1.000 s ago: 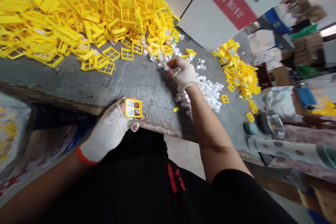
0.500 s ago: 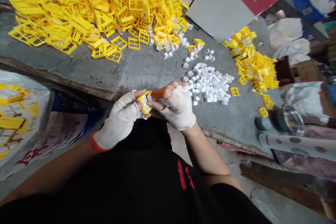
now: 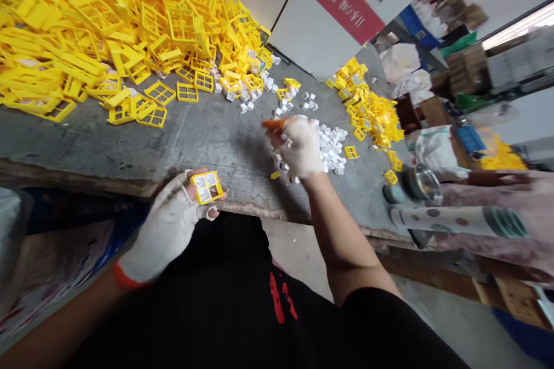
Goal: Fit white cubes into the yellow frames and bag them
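Observation:
My left hand (image 3: 173, 216), in a white fingerless glove with an orange cuff, holds a small yellow window frame (image 3: 207, 187) at the bench edge. The frame has several square openings; whitish clear pieces fill some of them, and the lower right one looks dark. My right hand (image 3: 298, 147), also in a white glove, is over the pile of small clear-white blocks (image 3: 332, 147). It is blurred by motion. An orange tapered piece (image 3: 273, 124) sticks out at its index finger; I cannot tell whether it is a finger cover or a tool. The fingertips are partly hidden.
A large heap of yellow window frames (image 3: 99, 29) covers the back left of the grey bench (image 3: 208, 144). Behind stands a white box (image 3: 315, 34) with a red band. A smaller yellow pile (image 3: 372, 106), a metal bowl (image 3: 426, 184) and a patterned cylinder (image 3: 445, 220) are at right.
My right hand has left the yellow frame and moved to the white blocks. My left hand still holds the frame, now turned face up. The camera view has shifted right.

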`<state>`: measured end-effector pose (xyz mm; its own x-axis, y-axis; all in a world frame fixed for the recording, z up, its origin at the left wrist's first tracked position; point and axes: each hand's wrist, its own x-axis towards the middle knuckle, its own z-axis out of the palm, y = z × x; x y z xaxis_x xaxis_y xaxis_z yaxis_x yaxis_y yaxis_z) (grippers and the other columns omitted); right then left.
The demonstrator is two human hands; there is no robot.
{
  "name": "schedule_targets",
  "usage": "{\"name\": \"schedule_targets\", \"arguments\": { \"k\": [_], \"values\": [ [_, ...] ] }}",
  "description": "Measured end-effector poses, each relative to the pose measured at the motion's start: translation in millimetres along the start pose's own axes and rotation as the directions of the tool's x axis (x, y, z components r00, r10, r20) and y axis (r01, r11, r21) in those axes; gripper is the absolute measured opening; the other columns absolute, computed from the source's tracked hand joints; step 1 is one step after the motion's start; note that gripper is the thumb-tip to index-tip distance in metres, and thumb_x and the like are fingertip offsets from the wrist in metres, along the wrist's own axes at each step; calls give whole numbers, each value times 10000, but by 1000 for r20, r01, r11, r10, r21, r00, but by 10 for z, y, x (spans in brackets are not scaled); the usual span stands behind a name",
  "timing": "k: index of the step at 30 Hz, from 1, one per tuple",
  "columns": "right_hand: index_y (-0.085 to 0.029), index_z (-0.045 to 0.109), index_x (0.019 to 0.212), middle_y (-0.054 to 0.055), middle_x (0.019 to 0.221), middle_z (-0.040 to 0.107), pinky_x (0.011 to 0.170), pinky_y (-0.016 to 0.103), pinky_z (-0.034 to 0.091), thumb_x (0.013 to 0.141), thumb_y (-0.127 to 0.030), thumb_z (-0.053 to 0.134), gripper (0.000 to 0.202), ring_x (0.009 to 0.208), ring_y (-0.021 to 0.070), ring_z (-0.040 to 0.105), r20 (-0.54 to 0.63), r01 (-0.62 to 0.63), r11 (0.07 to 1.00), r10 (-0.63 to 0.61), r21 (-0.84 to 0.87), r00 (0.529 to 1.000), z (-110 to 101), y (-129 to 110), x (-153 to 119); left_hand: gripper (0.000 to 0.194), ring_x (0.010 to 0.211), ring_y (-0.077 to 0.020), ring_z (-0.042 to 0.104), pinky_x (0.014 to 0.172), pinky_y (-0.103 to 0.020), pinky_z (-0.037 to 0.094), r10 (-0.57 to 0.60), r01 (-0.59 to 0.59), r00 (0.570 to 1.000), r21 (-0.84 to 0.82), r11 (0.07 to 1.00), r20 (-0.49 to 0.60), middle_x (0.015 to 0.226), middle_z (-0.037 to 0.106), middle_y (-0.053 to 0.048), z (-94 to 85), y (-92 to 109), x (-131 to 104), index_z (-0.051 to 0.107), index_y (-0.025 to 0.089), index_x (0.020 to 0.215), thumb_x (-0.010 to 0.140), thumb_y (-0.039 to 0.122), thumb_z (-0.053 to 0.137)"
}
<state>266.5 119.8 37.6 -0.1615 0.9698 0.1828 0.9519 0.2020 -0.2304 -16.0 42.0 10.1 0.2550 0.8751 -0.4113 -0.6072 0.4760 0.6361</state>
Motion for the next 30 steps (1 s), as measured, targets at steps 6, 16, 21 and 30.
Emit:
{"name": "schedule_targets", "arguments": {
  "k": [6,16,21,30],
  "values": [
    [-201,805,1004,110,1020,834,1047,576,510,860,-206,822,145,1034,310,743,61,-366,927,371,-86,926,109,714,667,511,807,-281,837,572,-290,634,-7,7,1000,26,1000,-16,971,848,-62,21,46,38,842,215,1021,659,452,1114],
    [-256,806,1046,30,926,812,919,418,550,1055,-601,723,355,871,222,718,-103,204,911,-178,358,979,11,-355,-411,411,906,-246,819,664,-297,654,144,-146,988,43,988,50,1096,824,-48,37,-131,20,846,239,1088,769,395,1053],
    [-246,778,865,34,808,743,825,390,441,1124,-641,634,493,811,217,647,-178,359,922,-333,146,926,35,-728,-760,303,923,-175,774,818,-263,660,392,-423,906,292,858,162,1101,830,-41,-68,-293,-86,902,281,1187,899,347,969],
    [-275,805,984,-47,913,821,911,399,374,1143,-360,722,198,824,156,612,-382,606,776,-621,-176,684,146,-723,-812,462,734,-190,771,556,-265,643,40,-42,997,30,999,59,966,848,-46,100,-129,-183,878,230,1013,670,417,1124]
  ]
}}
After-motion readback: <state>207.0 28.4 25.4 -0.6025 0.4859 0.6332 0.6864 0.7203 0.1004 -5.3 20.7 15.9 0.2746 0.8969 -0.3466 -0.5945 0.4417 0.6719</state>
